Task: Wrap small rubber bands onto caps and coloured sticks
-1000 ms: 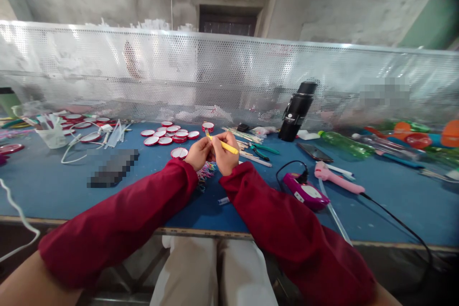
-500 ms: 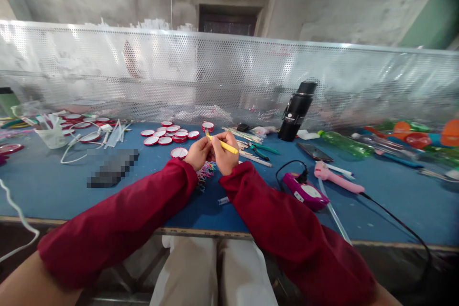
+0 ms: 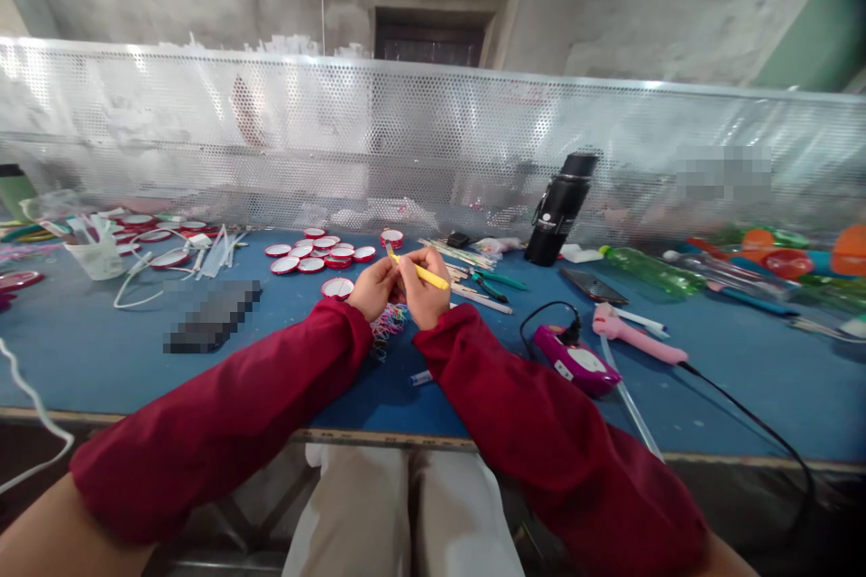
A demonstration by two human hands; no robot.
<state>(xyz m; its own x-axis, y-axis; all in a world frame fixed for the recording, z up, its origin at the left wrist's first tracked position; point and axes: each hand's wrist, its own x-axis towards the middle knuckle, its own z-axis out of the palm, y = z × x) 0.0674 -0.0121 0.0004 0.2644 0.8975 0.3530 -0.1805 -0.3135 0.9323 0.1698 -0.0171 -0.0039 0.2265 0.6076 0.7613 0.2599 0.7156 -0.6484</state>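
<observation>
In the middle of the blue table, my right hand is closed round a slim yellow pen-like tool. The tool slants up to the left, and its greyish tip shows beyond my fingers. My left hand meets the right one, its fingers pinched together close to that tip. What lies between the left fingers is hidden. Several coloured strings lie on the table just below both hands. Behind the tip stands a small stack of red-rimmed round discs. More white discs with red rims lie left of my hands.
To the right are green-handled pliers, a black flask, a purple power box and a pink glue gun with its cord. Leftward lie a dark phone-like slab and a white cup. A perforated metal screen stands behind.
</observation>
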